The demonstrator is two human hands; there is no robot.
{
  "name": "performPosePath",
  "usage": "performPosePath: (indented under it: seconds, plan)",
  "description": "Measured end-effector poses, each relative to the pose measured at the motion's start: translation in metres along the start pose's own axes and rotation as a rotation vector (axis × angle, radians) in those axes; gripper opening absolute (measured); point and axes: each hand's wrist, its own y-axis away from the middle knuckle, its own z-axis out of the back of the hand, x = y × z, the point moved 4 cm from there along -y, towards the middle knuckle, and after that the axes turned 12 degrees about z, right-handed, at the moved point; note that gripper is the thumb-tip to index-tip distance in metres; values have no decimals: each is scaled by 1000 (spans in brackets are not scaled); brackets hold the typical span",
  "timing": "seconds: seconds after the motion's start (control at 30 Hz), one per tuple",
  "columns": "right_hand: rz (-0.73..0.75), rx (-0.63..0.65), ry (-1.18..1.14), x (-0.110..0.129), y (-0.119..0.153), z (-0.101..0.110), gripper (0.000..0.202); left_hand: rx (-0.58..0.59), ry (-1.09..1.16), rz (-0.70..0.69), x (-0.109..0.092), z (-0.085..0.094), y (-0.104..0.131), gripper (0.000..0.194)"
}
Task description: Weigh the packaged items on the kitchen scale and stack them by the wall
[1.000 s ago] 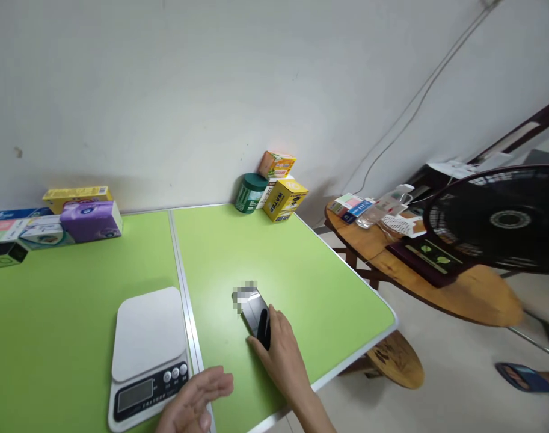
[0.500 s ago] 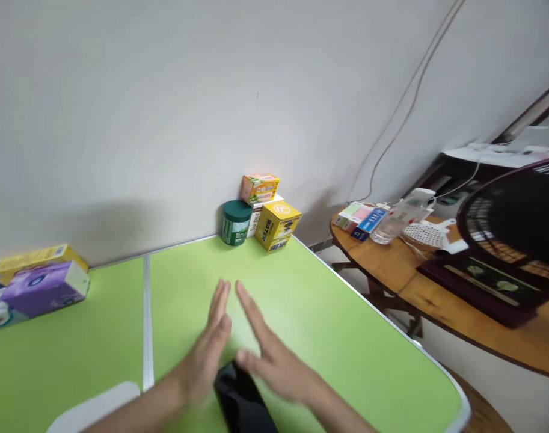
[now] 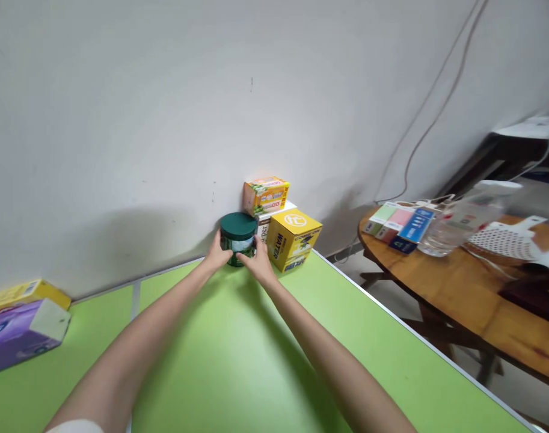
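Note:
A green jar (image 3: 239,231) with a dark green lid stands upright at the back of the green table, by the wall. My left hand (image 3: 217,254) is wrapped round its left side, thumb across the front. On the opposite side, my right hand (image 3: 258,261) grips it the same way, close to a yellow box (image 3: 294,239) marked "WATER". Behind the jar is a white box (image 3: 263,229), mostly hidden, and an orange and yellow box (image 3: 266,195) sits on top of that one.
At the table's (image 3: 220,361) left lie a purple carton (image 3: 19,331) and a yellow box (image 3: 44,292). A wooden table (image 3: 441,288) on the right bears a plastic bottle (image 3: 454,225), small boxes (image 3: 414,228) and a white perforated item (image 3: 504,240). A pale wall (image 3: 121,120) closes off the back.
Both hands have reached forward from the near part of the table and closed round the green jar. The view has shifted, and the black object near the front edge is out of sight.

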Motion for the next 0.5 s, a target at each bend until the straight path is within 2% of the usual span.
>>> performPosePath:
  seconds: [0.1,0.23,0.37,0.5]
  plan:
    - [32,24,-6,0,11,-3,84,-39,-38,45,8,10,10,96]
    - [104,125,-60,21,27,-12,83,-54,-45,31,14,31,50,91]
    - [193,280,-89,67,64,-26,83,-8,13,31,20,56,110,91]
    - [194,414,-20,124,122,-36,80,3,48,67,11,96,197,87]
